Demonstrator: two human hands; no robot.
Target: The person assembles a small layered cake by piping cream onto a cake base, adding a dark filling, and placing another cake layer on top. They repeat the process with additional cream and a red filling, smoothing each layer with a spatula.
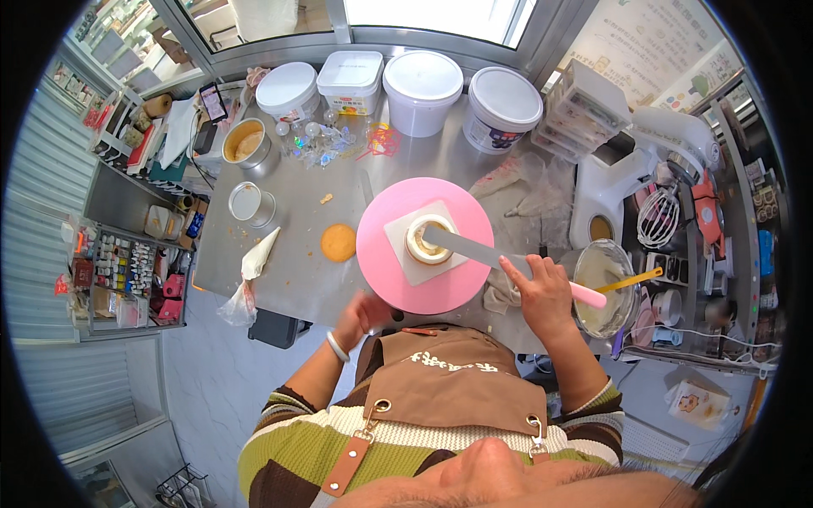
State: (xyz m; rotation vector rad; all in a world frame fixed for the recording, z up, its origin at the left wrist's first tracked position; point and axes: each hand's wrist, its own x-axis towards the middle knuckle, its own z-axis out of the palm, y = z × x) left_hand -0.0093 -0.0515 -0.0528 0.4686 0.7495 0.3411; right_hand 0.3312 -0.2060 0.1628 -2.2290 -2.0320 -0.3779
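A pink cake turntable (383,240) stands in front of me with a square white board (406,270) on it. On the board sits a small round cake (421,253) with pale cream around its rim and a brownish top. My right hand (547,293) grips a long metal icing spatula (476,245) by its pink handle, index finger laid along the blade. The blade's rounded tip lies over the cake's top. Blurred, my left hand (367,315) is at the turntable's near left edge; whether it touches the rim is unclear.
Left of the turntable lie a round sponge layer (338,242) and a filled piping bag (260,255). Cake tins (246,143) stand farther left. Lidded tubs (423,95) line the back. On the right are a cream bowl (600,315), more piping bags (502,180) and a stand mixer (603,184).
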